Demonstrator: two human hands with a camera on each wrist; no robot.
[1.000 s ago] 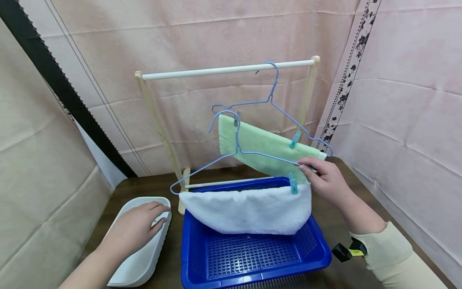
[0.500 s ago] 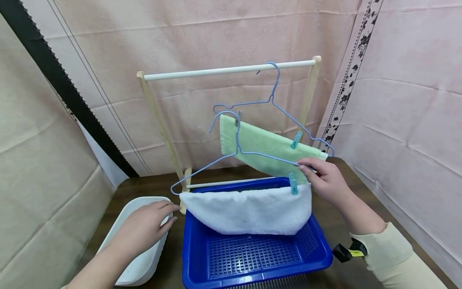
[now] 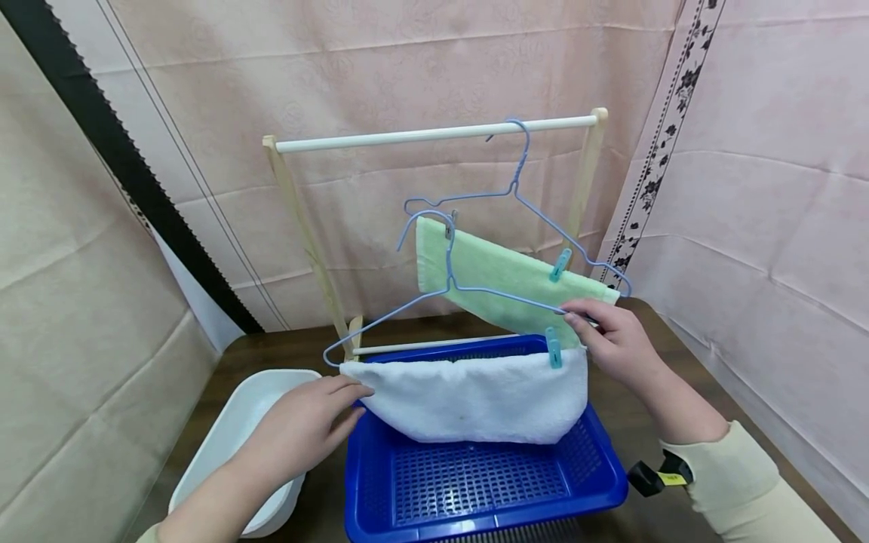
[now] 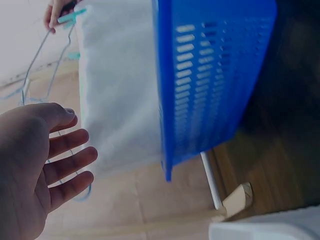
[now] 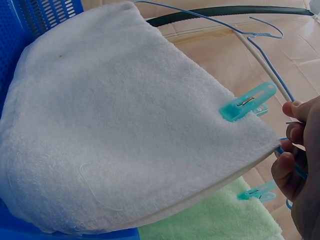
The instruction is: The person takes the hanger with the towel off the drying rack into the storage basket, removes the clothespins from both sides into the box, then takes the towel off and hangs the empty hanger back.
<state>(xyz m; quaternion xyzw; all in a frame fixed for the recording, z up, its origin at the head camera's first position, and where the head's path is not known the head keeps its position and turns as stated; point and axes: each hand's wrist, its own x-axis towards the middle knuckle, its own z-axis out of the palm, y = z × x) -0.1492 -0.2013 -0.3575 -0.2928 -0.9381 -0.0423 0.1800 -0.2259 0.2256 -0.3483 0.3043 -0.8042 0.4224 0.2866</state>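
My right hand (image 3: 614, 339) grips the right arm of a blue wire hanger (image 3: 448, 260), held in front of the rack. From this hanger hangs a folded white towel (image 3: 468, 400), with a teal clothespin (image 5: 248, 102) fastened near its right end. At the towel's left corner is my left hand (image 4: 47, 155), its fingers loosely spread with nothing in them. In the head view, its fingertips overlap the towel's left edge. Behind, a second blue hanger (image 3: 517, 170) on the rack's bar carries a light green towel (image 3: 489, 264), clipped with another teal clothespin (image 3: 560, 265) and a metal-looking clip (image 3: 449, 226).
A blue perforated basket (image 3: 485, 520) stands under the white towel. To its left, partly behind my left forearm, lies a white tray (image 3: 224, 434). The wooden rack (image 3: 292, 200) with its white bar (image 3: 421, 137) stands at the back of the brown table (image 3: 319, 483), before a pinkish cloth backdrop.
My left hand has moved right, from over the white tray to the white towel's left corner. The right hand, hanger and towels have stayed almost still.
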